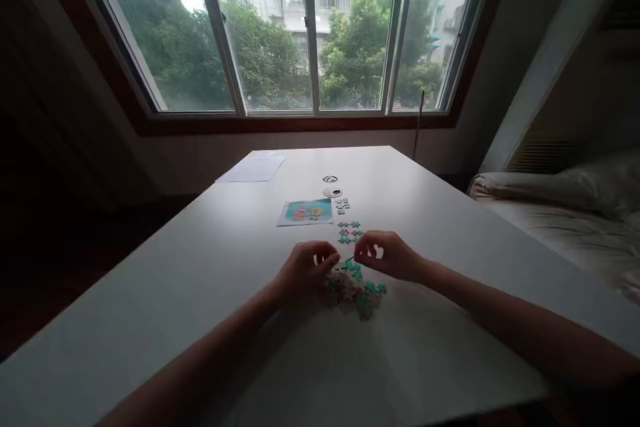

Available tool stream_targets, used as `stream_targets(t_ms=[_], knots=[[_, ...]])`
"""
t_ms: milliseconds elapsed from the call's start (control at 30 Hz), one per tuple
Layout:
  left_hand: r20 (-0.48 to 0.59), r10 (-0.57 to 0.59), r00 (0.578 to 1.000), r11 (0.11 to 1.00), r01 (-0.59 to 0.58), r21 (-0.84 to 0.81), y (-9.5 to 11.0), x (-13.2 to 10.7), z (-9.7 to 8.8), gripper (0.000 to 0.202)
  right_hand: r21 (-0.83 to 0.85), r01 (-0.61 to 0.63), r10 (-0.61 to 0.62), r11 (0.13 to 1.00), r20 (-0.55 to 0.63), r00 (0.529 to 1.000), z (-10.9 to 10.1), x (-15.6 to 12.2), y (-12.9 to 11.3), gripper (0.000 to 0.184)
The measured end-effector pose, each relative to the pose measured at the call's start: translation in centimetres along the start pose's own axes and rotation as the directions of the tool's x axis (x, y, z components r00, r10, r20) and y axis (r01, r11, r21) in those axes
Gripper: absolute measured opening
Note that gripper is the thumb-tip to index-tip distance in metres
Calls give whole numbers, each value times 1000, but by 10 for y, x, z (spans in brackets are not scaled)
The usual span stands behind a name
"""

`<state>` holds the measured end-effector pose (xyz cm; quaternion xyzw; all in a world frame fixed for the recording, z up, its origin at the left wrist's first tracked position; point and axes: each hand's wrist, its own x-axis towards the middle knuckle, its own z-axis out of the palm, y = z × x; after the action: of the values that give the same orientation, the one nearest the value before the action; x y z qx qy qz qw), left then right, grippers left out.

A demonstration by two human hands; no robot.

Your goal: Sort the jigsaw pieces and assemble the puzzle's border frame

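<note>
A heap of small teal and pale jigsaw pieces (356, 288) lies on the white table (200, 293) in front of me. My left hand (304, 271) rests curled at the heap's left edge, fingers closed over pieces I cannot make out. My right hand (387, 255) hovers just above the heap, thumb and fingers pinched on a thin puzzle piece (349, 258) held between the two hands. Beyond the hands lies a small joined cluster of teal pieces (349, 232).
A printed picture card (306, 211) lies farther back, with a few more loose pieces (342, 204) and two small round objects (331, 185) beside it. A sheet of paper (253, 168) sits at the far left corner. A bed (565, 213) stands right of the table, windows behind.
</note>
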<state>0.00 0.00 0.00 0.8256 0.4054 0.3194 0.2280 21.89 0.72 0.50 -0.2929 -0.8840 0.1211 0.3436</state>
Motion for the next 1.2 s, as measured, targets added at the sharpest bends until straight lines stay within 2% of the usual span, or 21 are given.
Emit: stream_targets(t_ms=[133,233,367,533,867,1067,1200], knots=[[30,42,999,997,-40,-71,4,0,3,20,-191,186,-201,964,-61,978,-3,1,-2,8],[69,83,994,984,-71,-166,6,-1,1,24,-219,267,-287,938,-68,955,-2,1,-4,9],[132,132,982,948,-85,-308,7,-1,-1,28,-150,271,-285,951,-82,955,-1,1,-7,8],[143,101,985,940,-48,-338,8,-1,-2,24,-79,249,-254,965,-71,964,-1,2,-8,9],[89,-20,996,956,45,-291,5,2,3,25,-306,353,-383,884,-44,923,2,0,-4,10],[111,-58,992,900,100,-423,10,3,-2,28,-246,313,-352,917,-132,927,0,2,-10,10],[145,-88,985,866,148,-478,11,4,-1,28,-201,311,-340,929,-129,931,-1,3,-13,9]])
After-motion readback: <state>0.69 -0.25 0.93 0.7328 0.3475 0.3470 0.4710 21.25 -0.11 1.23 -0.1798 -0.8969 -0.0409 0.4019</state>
